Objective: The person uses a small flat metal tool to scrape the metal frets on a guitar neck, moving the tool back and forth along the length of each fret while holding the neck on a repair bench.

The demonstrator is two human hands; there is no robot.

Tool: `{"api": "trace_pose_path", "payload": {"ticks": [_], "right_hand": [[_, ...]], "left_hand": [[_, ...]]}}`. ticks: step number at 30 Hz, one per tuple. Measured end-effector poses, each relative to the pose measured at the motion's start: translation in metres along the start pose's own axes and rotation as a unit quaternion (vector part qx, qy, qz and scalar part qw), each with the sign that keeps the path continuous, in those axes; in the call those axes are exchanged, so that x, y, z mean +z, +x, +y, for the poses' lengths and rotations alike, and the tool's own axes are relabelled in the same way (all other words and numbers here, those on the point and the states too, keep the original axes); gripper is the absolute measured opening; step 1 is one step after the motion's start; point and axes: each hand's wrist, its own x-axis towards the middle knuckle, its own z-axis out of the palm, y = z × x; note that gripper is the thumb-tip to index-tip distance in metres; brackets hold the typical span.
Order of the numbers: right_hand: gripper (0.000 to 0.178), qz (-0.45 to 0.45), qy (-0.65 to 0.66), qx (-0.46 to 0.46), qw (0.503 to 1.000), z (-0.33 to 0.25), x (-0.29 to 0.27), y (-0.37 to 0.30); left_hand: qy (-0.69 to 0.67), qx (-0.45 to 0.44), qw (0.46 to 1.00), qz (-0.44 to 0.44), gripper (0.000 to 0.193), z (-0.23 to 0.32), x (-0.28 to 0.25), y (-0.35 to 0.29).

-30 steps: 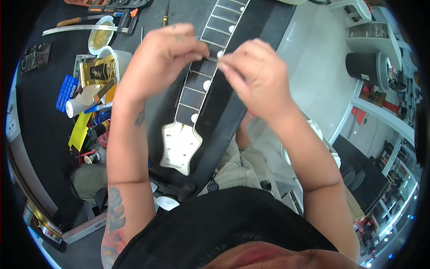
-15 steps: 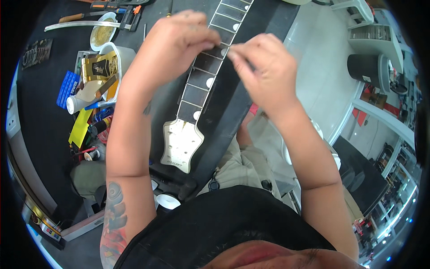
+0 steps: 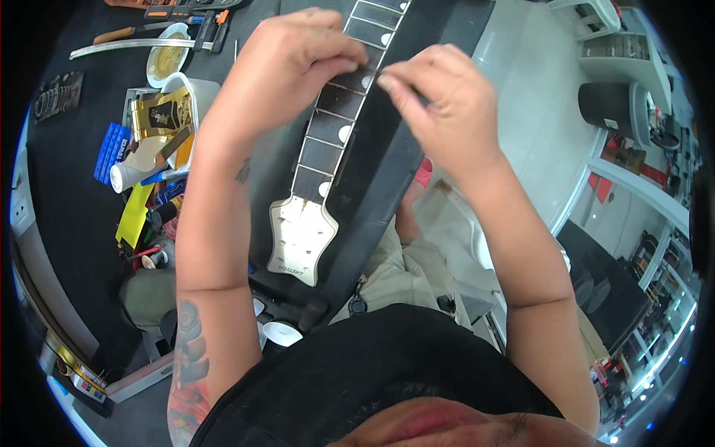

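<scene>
A guitar neck (image 3: 322, 153) lies slantwise on the dark bench, its dark fretboard crossed by metal frets and marked with white half-round inlays along one edge. Its cream headstock (image 3: 300, 237) points toward me, with small holes in its face. My left hand (image 3: 309, 56) hovers at the fretboard's left side, thumb and fingers pinched together. Across from it, my right hand (image 3: 443, 97) pinches at the right edge of the fretboard. The fingertips are a short way apart. What either pinch holds, if anything, is too small to make out.
On the left stand a white tub (image 3: 202, 97) of supplies, a dish with yellowish contents (image 3: 167, 56), a blue block (image 3: 113, 153) and a yellow sheet (image 3: 134, 214). Clamps (image 3: 216, 30) lie at the far left. A white cup (image 3: 282, 334) sits near my body.
Both hands have shifted slightly up and apart over the fretboard, fingers still pinched. The neck appears almost unmoved.
</scene>
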Motion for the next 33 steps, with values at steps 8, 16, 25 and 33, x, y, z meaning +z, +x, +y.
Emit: {"api": "trace_pose_path", "payload": {"ticks": [8, 16, 25, 33], "right_hand": [[0.012, 0.003, 0.018, -0.013, 1.0, -0.006, 0.0, -0.007], [0.013, -0.008, 0.006, -0.016, 1.0, -0.006, -0.004, -0.009], [0.013, -0.012, 0.015, -0.021, 1.0, -0.008, -0.001, -0.015], [0.012, 0.028, -0.01, 0.0, 1.0, -0.004, 0.002, -0.016]], "left_hand": [[0.0, -0.011, 1.0, -0.023, 0.016, 0.003, -0.006, -0.005], [-0.029, -0.012, 0.999, -0.038, 0.015, 0.006, -0.006, -0.016], [0.007, 0.009, 1.0, -0.015, 0.016, 0.003, -0.003, -0.015], [0.001, 0.008, 1.0, -0.009, 0.02, 0.003, 0.0, -0.015]]}}
